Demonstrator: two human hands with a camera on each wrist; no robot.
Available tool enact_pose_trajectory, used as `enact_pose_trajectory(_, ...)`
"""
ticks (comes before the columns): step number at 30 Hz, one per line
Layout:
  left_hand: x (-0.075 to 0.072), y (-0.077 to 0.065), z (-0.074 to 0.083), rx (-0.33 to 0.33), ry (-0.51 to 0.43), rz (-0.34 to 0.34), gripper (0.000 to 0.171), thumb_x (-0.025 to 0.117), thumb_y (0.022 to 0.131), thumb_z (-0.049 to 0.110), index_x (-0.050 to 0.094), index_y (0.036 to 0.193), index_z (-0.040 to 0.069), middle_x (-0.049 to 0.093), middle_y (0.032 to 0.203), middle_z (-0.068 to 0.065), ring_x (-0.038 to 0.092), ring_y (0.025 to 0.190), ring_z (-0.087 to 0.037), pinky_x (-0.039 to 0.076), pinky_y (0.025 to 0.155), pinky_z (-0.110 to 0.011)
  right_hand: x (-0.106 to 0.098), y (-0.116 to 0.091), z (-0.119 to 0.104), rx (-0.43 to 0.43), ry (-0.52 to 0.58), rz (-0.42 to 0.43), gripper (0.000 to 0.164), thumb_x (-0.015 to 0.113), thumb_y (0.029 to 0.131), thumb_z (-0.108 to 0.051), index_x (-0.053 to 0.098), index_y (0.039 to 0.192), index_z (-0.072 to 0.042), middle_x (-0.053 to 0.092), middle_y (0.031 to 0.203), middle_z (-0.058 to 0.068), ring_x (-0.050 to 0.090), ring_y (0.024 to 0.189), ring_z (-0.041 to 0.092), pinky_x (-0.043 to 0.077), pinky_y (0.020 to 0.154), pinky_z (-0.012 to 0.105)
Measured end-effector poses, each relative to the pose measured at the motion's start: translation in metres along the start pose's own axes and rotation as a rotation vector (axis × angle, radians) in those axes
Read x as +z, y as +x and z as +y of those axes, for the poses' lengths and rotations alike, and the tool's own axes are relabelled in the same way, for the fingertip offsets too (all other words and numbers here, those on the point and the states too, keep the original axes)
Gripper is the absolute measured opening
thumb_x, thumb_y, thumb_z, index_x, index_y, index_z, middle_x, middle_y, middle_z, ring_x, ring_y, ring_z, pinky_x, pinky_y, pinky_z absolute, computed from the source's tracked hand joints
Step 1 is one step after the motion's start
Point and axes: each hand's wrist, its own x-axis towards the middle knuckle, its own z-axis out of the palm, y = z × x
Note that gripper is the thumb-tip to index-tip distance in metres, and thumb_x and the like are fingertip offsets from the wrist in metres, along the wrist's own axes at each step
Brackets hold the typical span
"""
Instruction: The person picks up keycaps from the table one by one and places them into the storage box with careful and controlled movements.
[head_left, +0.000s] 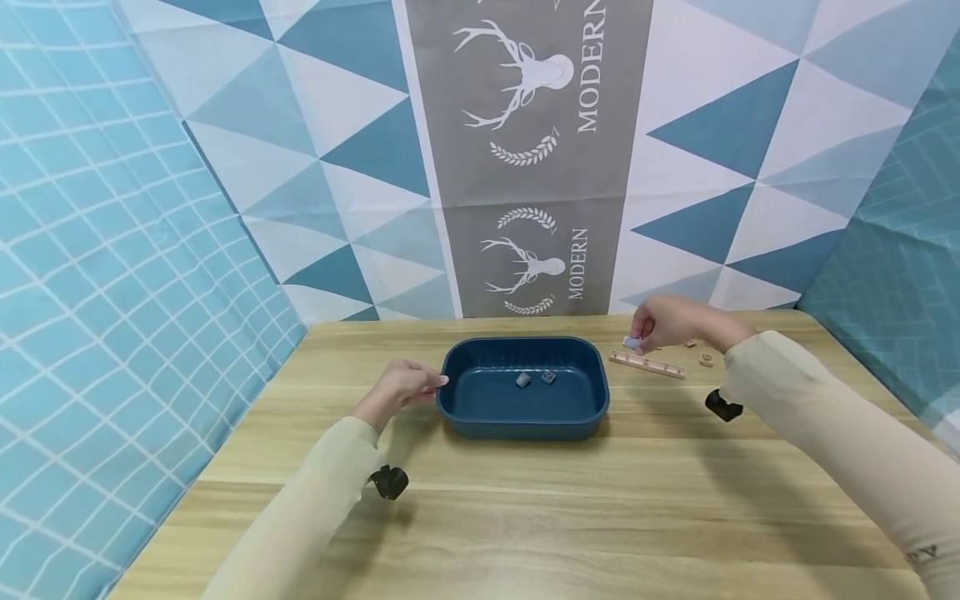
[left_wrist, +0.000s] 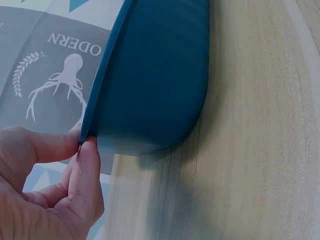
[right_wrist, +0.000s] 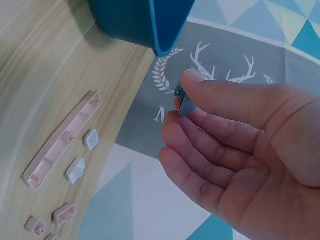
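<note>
In the head view, my left hand (head_left: 405, 381) is at the left end of a dark blue rectangular tray (head_left: 523, 430). Its thumb and fingers pinch the tray's rim (left_wrist: 95, 92), as the left wrist view shows. Two small grey keycaps (head_left: 522, 380) lie inside the tray. Right of the tray, my right hand (head_left: 667, 322) pinches a small grey keycap (right_wrist: 186, 104) between thumb and fingertips. Below that hand, a long pink spacebar keycap (right_wrist: 62, 140) lies hollow side up, with two white keycaps (right_wrist: 76, 170) beside it.
Several small pink keycaps (right_wrist: 64, 215) lie on the wooden table (head_left: 480, 508), right of the spacebar. Behind the table's far edge hangs a patterned cloth (head_left: 536, 183) with deer heads and triangles. Blue tile-patterned cloth (head_left: 112, 250) stands along the left side.
</note>
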Motion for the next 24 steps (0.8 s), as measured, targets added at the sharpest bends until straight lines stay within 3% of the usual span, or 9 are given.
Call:
enact_pose_trajectory(5,0.0,-0.001,0.0,0.007,-0.016,-0.012,0.033,0.066,0.089,0.007,0.062,0.119,-0.008,0.067,0.104,-0.01,0.062,0.08,-0.009,0.06,0.086,-0.028,-0.002,0.006,-0.006,-0.006,0.009,-0.007,0.01,0.072,0.082,-0.008,0.069,0.088,-0.001,0.067,0.081,0.008,0.058,0.073,0.015,0.053,0.064,0.029)
enact_pose_trajectory(15,-0.002,0.0,0.0,0.002,-0.015,-0.01,0.033,0.067,0.089,0.008,0.062,0.118,-0.008,0.067,0.105,-0.01,0.061,0.078,-0.008,0.054,0.099,-0.036,-0.004,0.016,-0.019,-0.035,-0.003,-0.002,0.008,0.073,0.082,-0.008,0.069,0.085,-0.002,0.069,0.081,0.008,0.061,0.073,0.015,0.056,0.067,0.03)
enact_pose_trajectory(24,-0.003,0.0,0.0,-0.028,-0.002,-0.006,0.033,0.069,0.087,0.009,0.064,0.117,-0.005,0.064,0.098,-0.006,0.06,0.077,-0.008,0.058,0.09,-0.029,0.0,0.024,-0.027,-0.034,-0.018,-0.023,0.013,0.073,0.082,-0.011,0.07,0.089,-0.002,0.07,0.085,0.009,0.062,0.076,0.016,0.057,0.07,0.032)
